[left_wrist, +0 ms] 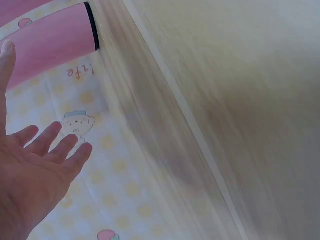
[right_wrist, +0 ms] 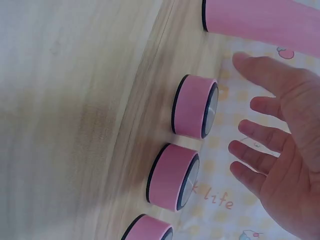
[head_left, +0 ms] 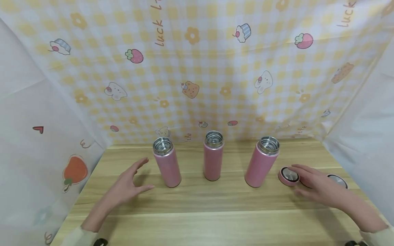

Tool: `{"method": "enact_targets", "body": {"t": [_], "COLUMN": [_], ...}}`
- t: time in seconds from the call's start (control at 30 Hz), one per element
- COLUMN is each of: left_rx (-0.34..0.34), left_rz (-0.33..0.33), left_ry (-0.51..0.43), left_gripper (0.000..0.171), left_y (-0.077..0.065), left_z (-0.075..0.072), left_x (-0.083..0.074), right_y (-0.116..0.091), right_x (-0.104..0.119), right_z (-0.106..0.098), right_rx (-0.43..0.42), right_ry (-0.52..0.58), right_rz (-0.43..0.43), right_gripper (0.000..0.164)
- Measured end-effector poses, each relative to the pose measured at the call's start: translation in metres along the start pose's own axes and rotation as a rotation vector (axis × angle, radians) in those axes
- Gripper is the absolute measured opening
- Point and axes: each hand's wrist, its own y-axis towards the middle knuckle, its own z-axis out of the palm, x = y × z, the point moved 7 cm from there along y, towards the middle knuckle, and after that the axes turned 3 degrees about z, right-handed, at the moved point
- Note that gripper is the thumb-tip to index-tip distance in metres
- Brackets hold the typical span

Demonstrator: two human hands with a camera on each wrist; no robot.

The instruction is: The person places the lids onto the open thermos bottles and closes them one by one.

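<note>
Three pink thermos bottles stand uncapped on the table: a left bottle (head_left: 167, 165), a middle bottle (head_left: 213, 162) and a right bottle (head_left: 261, 167), their steel mouths facing up. Beside the left bottle is my left hand (head_left: 124, 186), fingers spread and holding nothing. My right hand (head_left: 318, 186) hovers above a row of three pink lids, fingers apart and nothing in its grasp. In the right wrist view the lids show as a near lid (right_wrist: 195, 106), a second lid (right_wrist: 172, 176) and a third lid (right_wrist: 148, 229) cut off by the frame.
A wooden table (head_left: 197, 225) spans the front. Behind it hangs a yellow checked cloth (head_left: 209, 68) with printed cartoons. White sheets (head_left: 40, 112) close off the left and right sides.
</note>
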Motion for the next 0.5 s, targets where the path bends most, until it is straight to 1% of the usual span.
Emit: {"method": "enact_targets", "body": {"t": [0.07, 0.17, 0.3, 0.5], "left_rx": [-0.007, -0.003, 0.001, -0.017], "left_rz": [0.013, 0.028, 0.027, 0.016], "left_ry": [-0.036, -0.075, -0.118, -0.203], "left_gripper": [0.101, 0.103, 0.106, 0.106], "left_y": [0.006, 0.014, 0.022, 0.028], "left_z": [0.003, 0.009, 0.015, 0.020], "left_x": [-0.001, -0.004, -0.008, -0.014], "right_y": [0.005, 0.011, 0.017, 0.025], "right_x": [-0.004, -0.010, -0.015, -0.019], "right_z": [0.003, 0.008, 0.014, 0.026], "right_rx": [0.005, 0.030, 0.080, 0.176], "right_ry": [-0.001, -0.005, -0.009, 0.016], "right_rz": [-0.019, -0.024, 0.005, 0.064], "right_gripper": [0.078, 0.079, 0.076, 0.071]}}
